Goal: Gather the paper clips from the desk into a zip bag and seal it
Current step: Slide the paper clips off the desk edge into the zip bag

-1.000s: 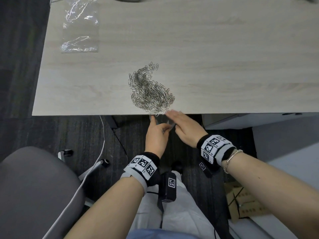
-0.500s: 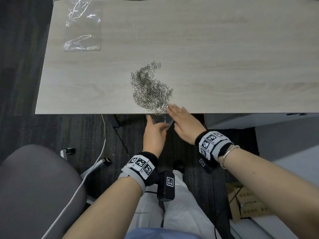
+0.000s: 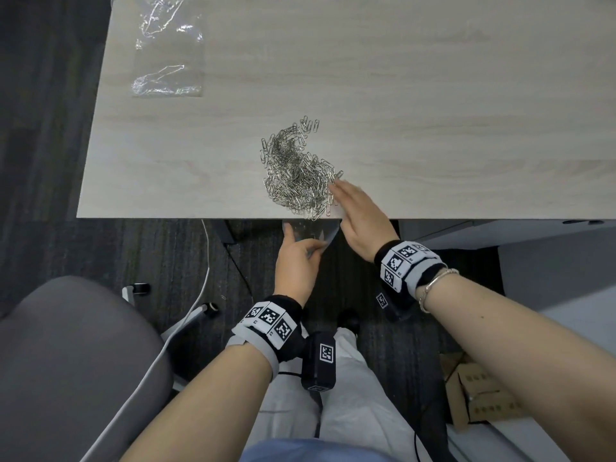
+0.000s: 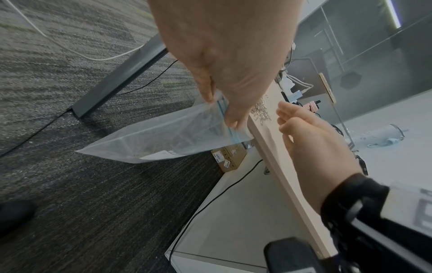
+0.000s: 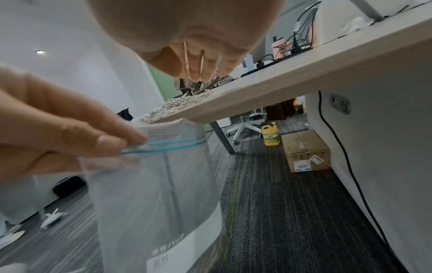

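A heap of silver paper clips (image 3: 298, 175) lies on the wooden desk (image 3: 433, 111) at its near edge; the heap also shows in the right wrist view (image 5: 168, 109). My left hand (image 3: 296, 258) pinches the rim of a clear zip bag (image 4: 163, 136) with a blue seal line, holding its mouth open just under the desk edge. The bag (image 5: 158, 184) hangs below that edge. My right hand (image 3: 356, 208) lies flat on the desk, fingers straight, touching the right side of the heap.
Another clear plastic bag (image 3: 168, 61) lies at the desk's far left. A grey chair (image 3: 66, 361) stands to my left. Under the desk are cardboard boxes (image 5: 306, 149), a yellow bottle (image 5: 271, 135), cables and a desk leg (image 4: 117, 77).
My right hand has moved up from below the desk edge onto the desk, against the heap. The left hand with the bag has risen closer to the edge.
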`<state>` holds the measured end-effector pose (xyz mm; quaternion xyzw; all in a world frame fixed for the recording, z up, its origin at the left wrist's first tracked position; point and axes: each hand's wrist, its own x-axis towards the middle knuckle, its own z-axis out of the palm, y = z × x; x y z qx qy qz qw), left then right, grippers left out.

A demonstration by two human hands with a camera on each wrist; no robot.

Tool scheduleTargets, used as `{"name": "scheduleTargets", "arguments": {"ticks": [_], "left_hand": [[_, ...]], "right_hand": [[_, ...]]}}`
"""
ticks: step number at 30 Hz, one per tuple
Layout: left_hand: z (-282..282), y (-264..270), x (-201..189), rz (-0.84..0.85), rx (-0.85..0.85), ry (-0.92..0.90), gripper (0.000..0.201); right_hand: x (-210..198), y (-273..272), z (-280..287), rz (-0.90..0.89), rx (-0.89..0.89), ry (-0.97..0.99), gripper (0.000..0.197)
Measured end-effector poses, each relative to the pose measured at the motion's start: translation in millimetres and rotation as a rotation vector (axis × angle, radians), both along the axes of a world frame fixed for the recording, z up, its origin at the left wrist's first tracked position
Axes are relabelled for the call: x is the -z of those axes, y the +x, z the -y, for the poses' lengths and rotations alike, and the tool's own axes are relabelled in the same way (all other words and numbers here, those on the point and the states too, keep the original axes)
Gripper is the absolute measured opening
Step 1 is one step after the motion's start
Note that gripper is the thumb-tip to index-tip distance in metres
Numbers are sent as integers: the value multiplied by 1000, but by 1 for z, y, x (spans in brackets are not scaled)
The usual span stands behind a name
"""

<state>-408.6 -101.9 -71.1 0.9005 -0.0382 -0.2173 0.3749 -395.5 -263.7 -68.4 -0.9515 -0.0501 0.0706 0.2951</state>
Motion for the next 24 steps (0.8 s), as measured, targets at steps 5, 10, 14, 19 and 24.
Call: {"name": "scheduleTargets", "arguments": {"ticks": [5, 10, 14, 19, 24], "left_hand": [[-8, 3, 2, -2, -16, 0, 21], [-9, 5, 4, 3, -1, -13, 19], [-8, 6, 5, 0, 17, -16, 18], [-10, 7, 5, 5, 40, -1, 15], [-10, 5, 8, 12, 22, -49, 16]], "right_hand": [[7, 2, -12, -90, -66, -156, 59], [5, -14, -22, -100, -145, -172, 60], [6, -22, -29, -103, -193, -123, 59], [2, -31, -31, -130, -215, 15, 58], [-1, -22, -19, -2, -47, 67, 54]]}}
